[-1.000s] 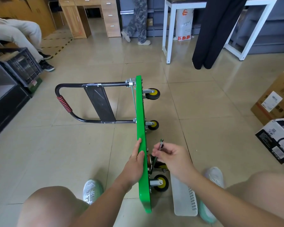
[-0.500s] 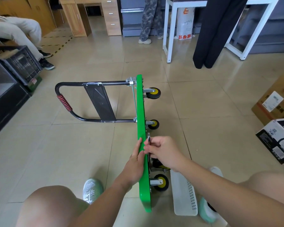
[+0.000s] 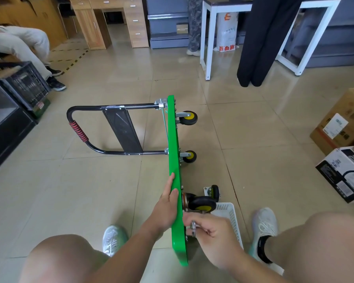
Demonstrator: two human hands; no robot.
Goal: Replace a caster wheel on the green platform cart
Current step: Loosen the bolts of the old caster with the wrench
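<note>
Green platform cart (image 3: 173,152) stands on its long edge on the tiled floor (image 3: 90,190), between the seated person's knees; its black handle (image 3: 76,127) lies flat on the floor on the cart's left side; the wheels project from its right side.

Left hand (image 3: 167,209): fingers straight and together, palm pressed flat against the cart's left face near the near end; it grasps nothing.

Right hand (image 3: 215,240): on the cart's right side at the near end, fingers curled round a small metal tool (image 3: 193,225); the tool's type cannot be told.

Mounted casters: far caster (image 3: 189,117), middle caster (image 3: 189,156) and near caster (image 3: 201,203), each black with a yellow hub, the near one just beyond the right hand.

Loose caster (image 3: 214,192) lies on the floor just right of the cart, beside the near caster; a white basket (image 3: 232,216) sits right of the cart, partly under the right hand.
</note>
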